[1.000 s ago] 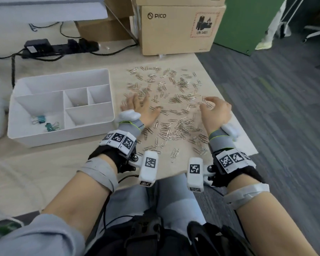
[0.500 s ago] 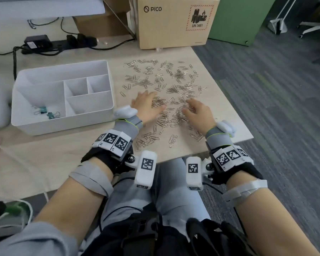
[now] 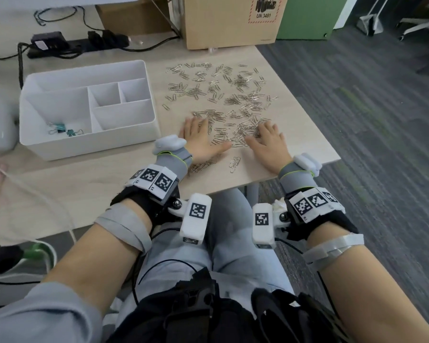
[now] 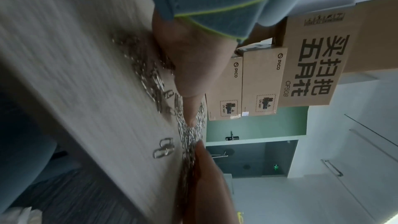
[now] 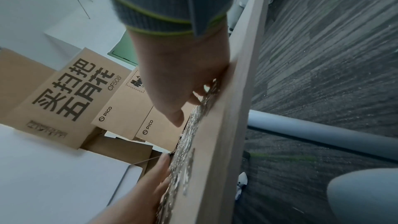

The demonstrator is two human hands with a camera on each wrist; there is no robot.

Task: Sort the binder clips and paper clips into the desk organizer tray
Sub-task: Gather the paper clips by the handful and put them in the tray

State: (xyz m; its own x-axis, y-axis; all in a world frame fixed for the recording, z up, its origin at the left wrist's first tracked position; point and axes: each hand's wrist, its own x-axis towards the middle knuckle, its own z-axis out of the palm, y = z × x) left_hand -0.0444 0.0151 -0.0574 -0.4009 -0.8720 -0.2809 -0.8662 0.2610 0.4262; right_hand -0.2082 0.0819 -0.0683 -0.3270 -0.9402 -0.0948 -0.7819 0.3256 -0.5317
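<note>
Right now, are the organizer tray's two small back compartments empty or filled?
Empty: in the organizer tray, both show bare white floors. Only the binder clips lie inside, in the large left compartment.

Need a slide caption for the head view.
Both hands, left hand and right hand, rest flat on scattered paper clips beside the white organizer tray.

Counter [image 3: 60, 179]: bare strip along the near edge, left of the hands, wide enough to pass. White organizer tray [image 3: 89, 144] stands just left of the left hand [image 3: 198, 142], its wall blocking a low sideways move. Paper clips [image 3: 223, 95] litter the surface ahead. Cardboard box [image 3: 230, 23] closes the far edge; power strip [image 3: 67, 45] and cables behind the tray. Right hand [image 3: 268, 144] sits near the counter's right edge, open floor beyond.
</note>
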